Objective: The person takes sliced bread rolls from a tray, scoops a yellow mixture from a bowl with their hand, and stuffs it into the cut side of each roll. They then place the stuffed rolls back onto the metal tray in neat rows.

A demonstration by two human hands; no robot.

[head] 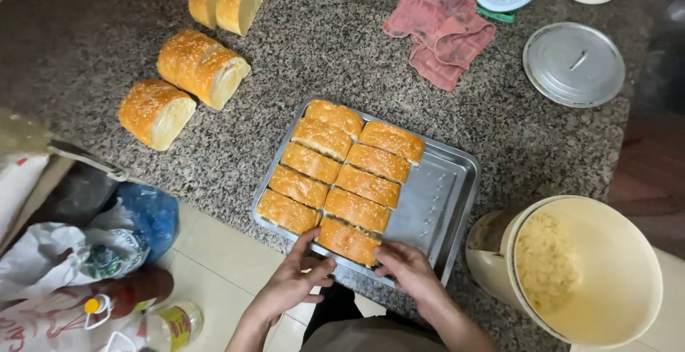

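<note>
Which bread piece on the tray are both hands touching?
The nearest piece in the right column; the left hand and right hand flank it.

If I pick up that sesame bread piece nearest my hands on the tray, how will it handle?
The bread piece is probably light and soft, so it may dent under a firm pinch; both the left hand and right hand touch it. Its flat cut sides make rolling unlikely. Sesame seeds on the crust might shed. It sits tight against its neighbours on the metal tray, so lifting could nudge them.
</note>
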